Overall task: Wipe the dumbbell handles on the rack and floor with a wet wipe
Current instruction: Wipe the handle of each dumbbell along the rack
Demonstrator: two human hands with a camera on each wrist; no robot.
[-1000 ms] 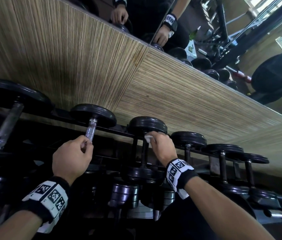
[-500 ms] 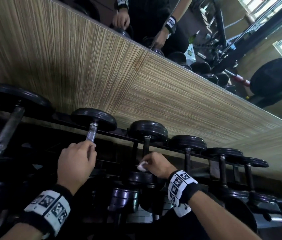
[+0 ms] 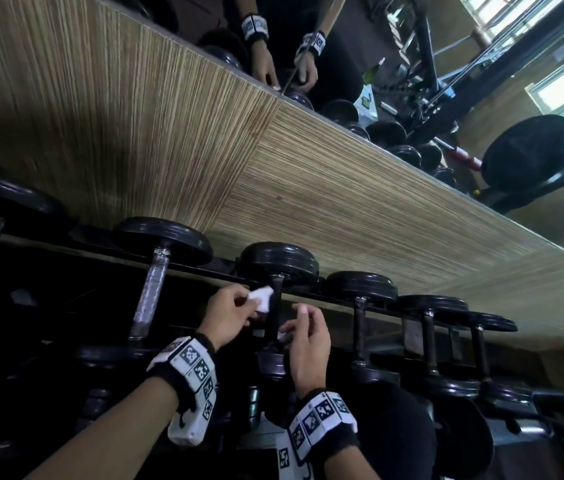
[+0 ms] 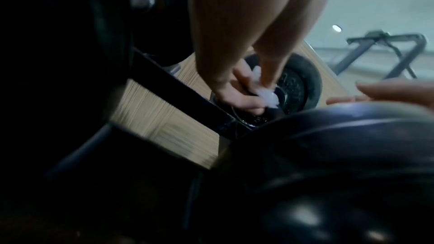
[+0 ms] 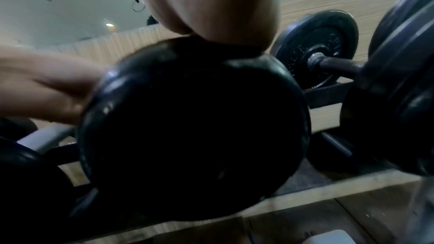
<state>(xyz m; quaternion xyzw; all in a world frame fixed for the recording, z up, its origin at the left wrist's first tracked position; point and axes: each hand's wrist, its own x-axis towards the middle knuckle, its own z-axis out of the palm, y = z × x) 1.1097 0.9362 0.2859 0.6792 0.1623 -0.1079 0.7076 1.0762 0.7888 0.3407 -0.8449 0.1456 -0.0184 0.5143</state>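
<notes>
Wipe [image 3: 260,297] passed to left hand [image 3: 226,315], crumpled white, pinched; right hand [image 3: 308,341] loose beside dumbbell handle [image 3: 274,317].

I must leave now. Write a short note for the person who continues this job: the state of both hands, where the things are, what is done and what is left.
Left hand: pinches the wipe against the upper part of the dark handle of the middle dumbbell.
Right hand: open beside the same handle, lower down, holding nothing that shows.
Rack: a row of dumbbells lying across it. A silver handle lies to the left, thinner ones to the right.
Done: cannot tell which handles are already wiped.
Left: finish this handle, then the rest of the rack and the floor dumbbells, which are out of view.
</notes>
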